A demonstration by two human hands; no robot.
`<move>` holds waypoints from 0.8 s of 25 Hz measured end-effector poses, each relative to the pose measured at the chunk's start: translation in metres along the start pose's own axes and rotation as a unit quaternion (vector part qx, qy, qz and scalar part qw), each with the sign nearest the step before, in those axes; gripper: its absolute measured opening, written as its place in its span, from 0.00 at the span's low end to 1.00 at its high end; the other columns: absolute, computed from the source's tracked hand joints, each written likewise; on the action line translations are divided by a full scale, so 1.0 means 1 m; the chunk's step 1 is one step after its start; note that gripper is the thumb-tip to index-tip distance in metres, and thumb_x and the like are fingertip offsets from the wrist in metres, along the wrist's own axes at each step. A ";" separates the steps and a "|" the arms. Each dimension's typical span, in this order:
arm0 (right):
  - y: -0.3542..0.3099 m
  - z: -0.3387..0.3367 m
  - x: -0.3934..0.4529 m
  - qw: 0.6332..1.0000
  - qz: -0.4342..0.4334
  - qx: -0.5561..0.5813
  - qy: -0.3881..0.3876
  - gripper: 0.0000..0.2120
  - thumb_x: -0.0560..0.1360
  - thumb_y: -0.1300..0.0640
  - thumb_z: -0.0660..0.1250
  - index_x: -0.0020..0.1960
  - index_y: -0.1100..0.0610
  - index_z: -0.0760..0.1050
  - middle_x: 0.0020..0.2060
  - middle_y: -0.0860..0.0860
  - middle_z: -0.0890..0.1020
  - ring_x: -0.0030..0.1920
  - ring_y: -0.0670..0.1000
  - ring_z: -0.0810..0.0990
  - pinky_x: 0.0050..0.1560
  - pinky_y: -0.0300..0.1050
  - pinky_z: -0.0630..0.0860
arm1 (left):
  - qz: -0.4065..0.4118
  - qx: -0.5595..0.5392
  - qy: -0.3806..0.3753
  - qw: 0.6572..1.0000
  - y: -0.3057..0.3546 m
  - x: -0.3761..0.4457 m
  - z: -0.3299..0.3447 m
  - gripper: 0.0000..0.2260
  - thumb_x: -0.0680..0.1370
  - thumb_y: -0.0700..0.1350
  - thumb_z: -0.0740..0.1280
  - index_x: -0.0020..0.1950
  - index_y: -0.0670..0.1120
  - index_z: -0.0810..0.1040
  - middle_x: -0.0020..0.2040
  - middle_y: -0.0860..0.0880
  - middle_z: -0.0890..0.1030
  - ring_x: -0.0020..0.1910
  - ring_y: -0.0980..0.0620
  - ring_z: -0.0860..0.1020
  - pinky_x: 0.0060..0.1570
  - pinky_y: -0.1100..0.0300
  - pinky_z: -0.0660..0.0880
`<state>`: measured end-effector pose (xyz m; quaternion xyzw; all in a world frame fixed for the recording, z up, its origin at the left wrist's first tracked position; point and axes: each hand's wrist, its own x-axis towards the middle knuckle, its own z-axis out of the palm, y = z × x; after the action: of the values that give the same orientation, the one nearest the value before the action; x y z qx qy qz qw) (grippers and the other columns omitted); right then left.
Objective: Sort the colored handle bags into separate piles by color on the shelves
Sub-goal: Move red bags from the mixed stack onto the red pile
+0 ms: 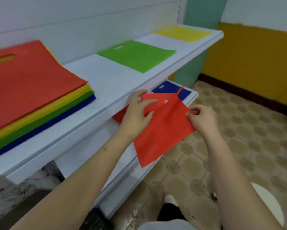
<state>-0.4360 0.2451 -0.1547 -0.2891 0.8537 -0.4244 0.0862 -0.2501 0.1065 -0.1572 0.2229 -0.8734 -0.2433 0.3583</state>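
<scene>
Red bag [162, 128]: held in the air between both hands, in front of the lower shelf [191, 98], tilted, handle slot near the left fingertips.
Left hand [136, 113]: fingers spread and curled over the bag's upper left edge.
Right hand [202, 118]: thumb and fingers pinched together on the bag's right edge.
Mixed stack [31, 90] (red on top, then yellow, green, blue): upper shelf [106, 80], well left of the left fingers.
Green bag [136, 55], yellow bag [182, 33]: upper shelf, beyond the fingers.
Blue bag [172, 90]: lower shelf, just behind the held bag.
Red piece [121, 116]: lower shelf, under the left hand.
</scene>
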 end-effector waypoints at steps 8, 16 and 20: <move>0.110 0.085 0.136 0.993 0.053 0.000 -0.101 0.06 0.74 0.59 0.68 0.51 0.56 0.80 0.43 0.50 0.81 0.41 0.49 0.78 0.32 0.35 0.66 | -0.214 0.132 -0.082 0.964 -0.145 0.033 0.105 0.14 0.71 0.30 0.67 0.53 0.39 0.84 0.53 0.39 0.79 0.53 0.42 0.79 0.58 0.67 0.66; 0.177 0.226 0.279 0.962 -0.004 -0.061 -0.266 0.09 0.77 0.59 0.64 0.56 0.58 0.78 0.51 0.55 0.80 0.47 0.52 0.78 0.44 0.37 0.70 | -0.458 0.169 -0.033 0.872 -0.290 0.079 0.159 0.15 0.74 0.35 0.66 0.59 0.42 0.82 0.57 0.41 0.82 0.57 0.45 0.80 0.60 0.61 0.72; 0.198 0.292 0.306 0.955 -0.005 -0.049 -0.293 0.10 0.77 0.62 0.62 0.54 0.56 0.79 0.50 0.53 0.79 0.47 0.50 0.76 0.44 0.32 0.67 | -0.507 0.162 -0.030 0.846 -0.341 0.085 0.179 0.16 0.74 0.35 0.66 0.61 0.40 0.80 0.56 0.42 0.82 0.54 0.46 0.81 0.53 0.63 0.74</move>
<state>-0.6552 -0.0319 -0.4601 -0.4092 0.8092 -0.2789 0.3161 -0.3625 -0.1605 -0.4244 0.6819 -0.6765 -0.2522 0.1174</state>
